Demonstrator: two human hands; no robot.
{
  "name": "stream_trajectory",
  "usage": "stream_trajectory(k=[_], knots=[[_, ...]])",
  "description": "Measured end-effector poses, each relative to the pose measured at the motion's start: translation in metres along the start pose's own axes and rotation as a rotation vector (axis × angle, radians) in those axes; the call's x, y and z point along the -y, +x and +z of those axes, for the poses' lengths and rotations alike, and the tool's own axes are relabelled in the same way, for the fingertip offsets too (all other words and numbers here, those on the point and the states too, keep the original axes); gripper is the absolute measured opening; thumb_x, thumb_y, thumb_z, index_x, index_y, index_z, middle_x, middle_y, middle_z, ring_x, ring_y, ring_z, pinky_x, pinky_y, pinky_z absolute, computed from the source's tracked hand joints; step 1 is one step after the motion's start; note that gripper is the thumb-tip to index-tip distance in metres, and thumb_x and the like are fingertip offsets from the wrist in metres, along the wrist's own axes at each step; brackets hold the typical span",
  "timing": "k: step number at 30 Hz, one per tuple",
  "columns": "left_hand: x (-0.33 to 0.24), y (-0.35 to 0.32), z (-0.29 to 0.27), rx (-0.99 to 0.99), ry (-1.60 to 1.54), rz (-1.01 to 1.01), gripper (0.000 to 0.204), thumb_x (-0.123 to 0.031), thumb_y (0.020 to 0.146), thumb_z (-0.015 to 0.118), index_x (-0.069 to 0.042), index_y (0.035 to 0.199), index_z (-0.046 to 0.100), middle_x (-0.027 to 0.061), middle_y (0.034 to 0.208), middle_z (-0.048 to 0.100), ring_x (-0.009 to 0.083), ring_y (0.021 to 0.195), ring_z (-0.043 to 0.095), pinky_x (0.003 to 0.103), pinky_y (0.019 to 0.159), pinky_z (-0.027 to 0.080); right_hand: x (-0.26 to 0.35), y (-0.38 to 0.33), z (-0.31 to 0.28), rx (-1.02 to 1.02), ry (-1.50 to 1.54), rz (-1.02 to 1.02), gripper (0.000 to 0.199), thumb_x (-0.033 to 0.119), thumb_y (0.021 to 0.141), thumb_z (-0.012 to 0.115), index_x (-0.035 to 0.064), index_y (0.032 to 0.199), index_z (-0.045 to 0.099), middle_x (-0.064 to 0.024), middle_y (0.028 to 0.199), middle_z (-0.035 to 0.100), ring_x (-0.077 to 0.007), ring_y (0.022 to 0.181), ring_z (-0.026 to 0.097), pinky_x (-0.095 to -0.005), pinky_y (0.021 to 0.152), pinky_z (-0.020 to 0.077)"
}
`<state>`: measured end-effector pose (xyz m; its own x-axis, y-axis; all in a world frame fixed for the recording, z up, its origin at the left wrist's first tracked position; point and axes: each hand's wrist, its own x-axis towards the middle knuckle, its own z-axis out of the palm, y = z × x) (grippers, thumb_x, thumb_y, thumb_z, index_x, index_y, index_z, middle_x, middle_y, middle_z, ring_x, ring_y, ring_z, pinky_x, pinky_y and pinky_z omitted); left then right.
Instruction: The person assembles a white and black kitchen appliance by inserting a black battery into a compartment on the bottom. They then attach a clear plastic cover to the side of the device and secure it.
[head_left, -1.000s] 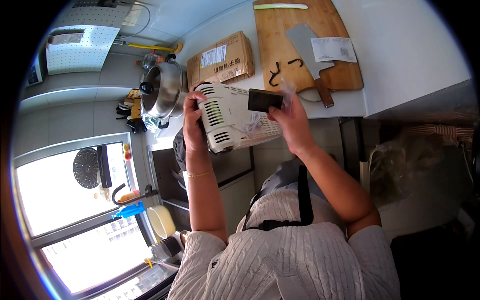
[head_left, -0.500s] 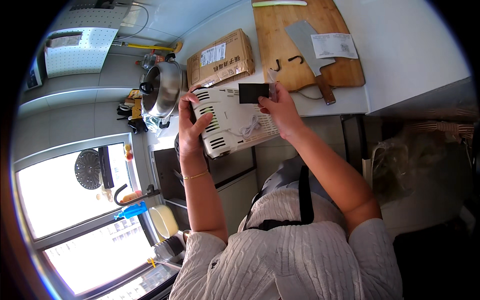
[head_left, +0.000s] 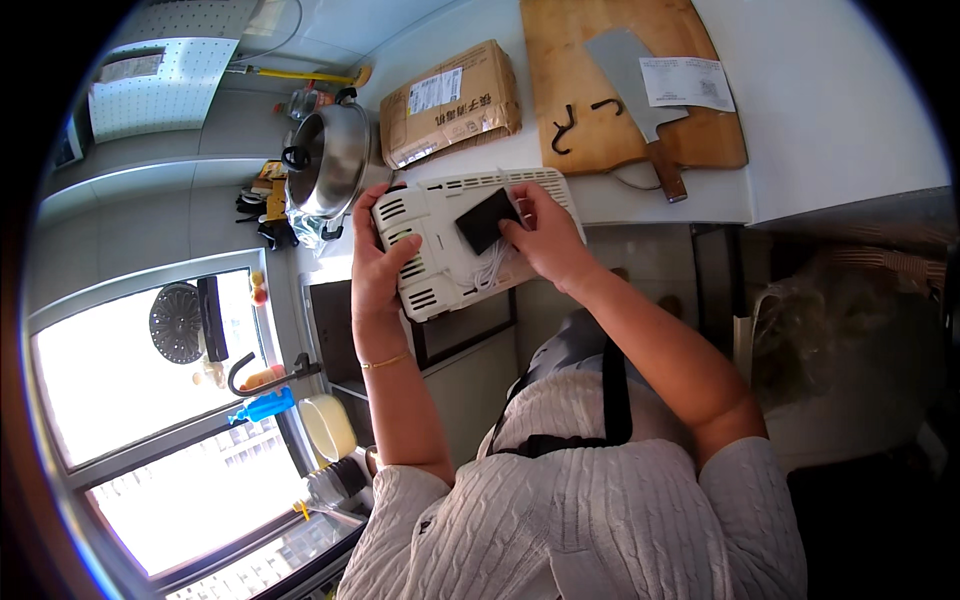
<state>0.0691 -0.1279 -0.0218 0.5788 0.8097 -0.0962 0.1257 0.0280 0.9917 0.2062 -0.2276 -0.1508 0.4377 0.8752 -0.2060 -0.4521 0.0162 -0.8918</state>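
The left hand point(head_left: 378, 268) clamps the left end of a white vented appliance point(head_left: 440, 245), fingers wrapped over its edge, held at the near counter edge point(head_left: 640, 205) just below the cardboard parcel point(head_left: 450, 102). The right hand point(head_left: 545, 235) pinches a black adapter block point(head_left: 487, 220) against it, above the bundled white cord point(head_left: 488, 268). Best to keep the casing steady and level while handling block and cord.

bright daylight from window point(head_left: 170, 420) | window glare | fisheye bending, dark rim | sharp
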Motion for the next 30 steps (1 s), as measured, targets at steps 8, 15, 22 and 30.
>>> stream_trajectory(k=[8,15,22,30], knots=[[0.028,-0.014,-0.002,-0.029,-0.138,0.176,0.076,-0.01,0.061,0.076,-0.012,0.127,0.038,0.0136,0.137,0.043,0.0256,0.126,0.04,0.04,0.106,0.034,0.047,-0.025,0.012,0.052,-0.26,-0.234,0.03,0.005,0.076,0.068,0.0062,0.103,0.055,-0.0091,0.086,0.066,-0.0234,0.079,0.067,-0.0337,0.07,0.0515],[0.028,-0.028,0.007,-0.089,-0.237,0.276,0.077,-0.021,0.061,0.074,-0.024,0.13,0.039,0.0127,0.14,0.037,0.0325,0.129,0.037,0.046,0.108,0.033,0.068,-0.023,-0.003,-0.094,-0.346,-0.517,0.032,0.002,0.076,0.069,0.0028,0.104,0.053,-0.0066,0.091,0.062,-0.0172,0.082,0.062,-0.0288,0.076,0.0481],[0.028,-0.037,0.015,-0.147,-0.361,0.337,0.078,-0.02,0.061,0.079,-0.026,0.127,0.038,0.0106,0.141,0.038,0.0299,0.127,0.038,0.045,0.105,0.035,0.096,-0.046,0.005,-0.089,-0.613,-0.722,0.033,0.002,0.071,0.067,0.009,0.1,0.053,-0.001,0.087,0.062,-0.0186,0.08,0.062,-0.0355,0.079,0.0348],[0.029,-0.046,0.01,-0.138,-0.302,0.374,0.085,-0.022,0.061,0.075,-0.028,0.135,0.035,0.0118,0.146,0.031,0.0336,0.133,0.031,0.048,0.109,0.032,0.099,-0.053,-0.001,-0.038,-0.573,-0.719,0.039,0.001,0.072,0.067,0.0064,0.108,0.052,-0.0051,0.091,0.06,-0.0201,0.083,0.06,-0.0339,0.082,0.0403]])
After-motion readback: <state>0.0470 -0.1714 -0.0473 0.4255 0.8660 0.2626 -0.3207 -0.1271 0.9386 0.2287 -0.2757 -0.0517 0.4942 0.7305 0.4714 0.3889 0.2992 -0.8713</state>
